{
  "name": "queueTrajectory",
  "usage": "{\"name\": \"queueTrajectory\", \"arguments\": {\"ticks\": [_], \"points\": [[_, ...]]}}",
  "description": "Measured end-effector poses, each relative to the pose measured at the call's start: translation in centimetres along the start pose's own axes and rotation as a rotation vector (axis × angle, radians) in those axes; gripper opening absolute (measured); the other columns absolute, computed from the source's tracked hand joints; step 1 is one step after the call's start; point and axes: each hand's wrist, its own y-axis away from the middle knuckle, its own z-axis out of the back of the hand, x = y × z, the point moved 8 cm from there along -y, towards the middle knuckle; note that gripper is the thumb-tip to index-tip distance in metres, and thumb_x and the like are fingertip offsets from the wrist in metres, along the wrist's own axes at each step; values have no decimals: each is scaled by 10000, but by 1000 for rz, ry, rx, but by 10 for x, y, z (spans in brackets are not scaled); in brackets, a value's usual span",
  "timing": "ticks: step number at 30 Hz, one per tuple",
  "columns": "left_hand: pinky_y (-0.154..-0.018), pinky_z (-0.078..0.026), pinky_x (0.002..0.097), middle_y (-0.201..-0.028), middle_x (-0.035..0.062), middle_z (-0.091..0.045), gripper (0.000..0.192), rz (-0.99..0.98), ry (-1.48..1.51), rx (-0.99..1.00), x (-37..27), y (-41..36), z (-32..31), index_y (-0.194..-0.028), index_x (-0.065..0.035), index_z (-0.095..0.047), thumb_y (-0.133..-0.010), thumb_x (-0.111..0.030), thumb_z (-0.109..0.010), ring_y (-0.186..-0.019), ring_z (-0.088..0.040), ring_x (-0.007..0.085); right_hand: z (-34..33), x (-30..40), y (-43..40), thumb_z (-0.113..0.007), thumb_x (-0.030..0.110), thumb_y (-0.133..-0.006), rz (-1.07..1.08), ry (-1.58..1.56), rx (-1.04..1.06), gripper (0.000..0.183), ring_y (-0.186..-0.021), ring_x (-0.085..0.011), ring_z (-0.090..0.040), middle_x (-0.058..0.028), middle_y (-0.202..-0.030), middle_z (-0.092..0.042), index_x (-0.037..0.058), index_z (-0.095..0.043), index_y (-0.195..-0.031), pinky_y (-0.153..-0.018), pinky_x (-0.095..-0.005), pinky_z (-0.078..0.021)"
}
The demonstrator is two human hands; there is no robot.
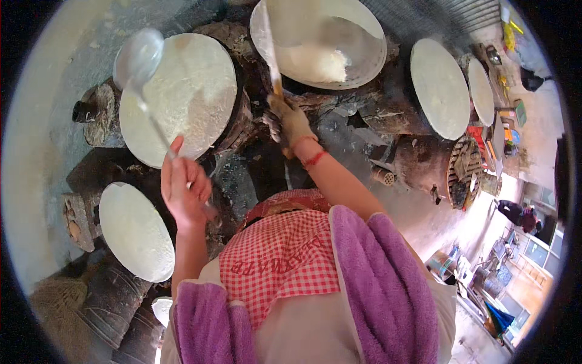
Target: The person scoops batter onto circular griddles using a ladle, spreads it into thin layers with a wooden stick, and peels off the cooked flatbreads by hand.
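Observation:
My left hand (184, 191) grips the long handle of a metal ladle (157, 123), index finger stretched along it. The ladle's blurred bowl (146, 48) appears over the upper left edge of a round griddle (182, 104) coated in a pale layer. In a dirty work glove, my right hand (288, 120) is closed on the handle of a long flat blade (268, 45), which crosses the left side of a second round pan (363, 68). A pale mass (318, 63) partly covers that pan's grey surface. Blur hides what hangs above it.
More pale-coated griddles stand at lower left (136, 232) and right (439, 88). Dark, crusted stove bodies (391, 118) support them. A perforated briquette (383, 176) lies on the floor. A straw broom (63, 295) is at lower left. Another person (523, 216) appears far right.

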Motion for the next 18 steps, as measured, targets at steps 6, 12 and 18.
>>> {"name": "queueTrajectory", "arguments": {"ticks": [6,12,18], "points": [[-384,-222,187,-668,-42,-298,384,22,-11,-207,7,39,92,-1338,-16,-423,-1016,-224,-394,-472,-256,31,115,25,79,-692,296,-852,32,136,-240,339,-614,-107,-536,-13,-771,-599,63,-618,-1088,-529,-233,-405],[-407,-221,190,-679,-49,-288,415,-10,31,-155,-11,46,78,-1334,-3,-414,-1010,-264,-409,-507,-250,30,224,95,35,-690,339,-848,-100,387,-392,327,-575,-135,-558,-24,-714,-609,51,-672,-1001,-519,-279,-449],[-424,-208,191,-685,-56,-275,453,-49,15,-92,-14,49,59,-1347,-10,-400,-1001,-300,-437,-509,-232,26,173,89,41,-536,561,-868,180,1268,-473,568,-913,-399,-649,-217,-964,-679,44,-655,-1070,-769,-426,-501]]}}
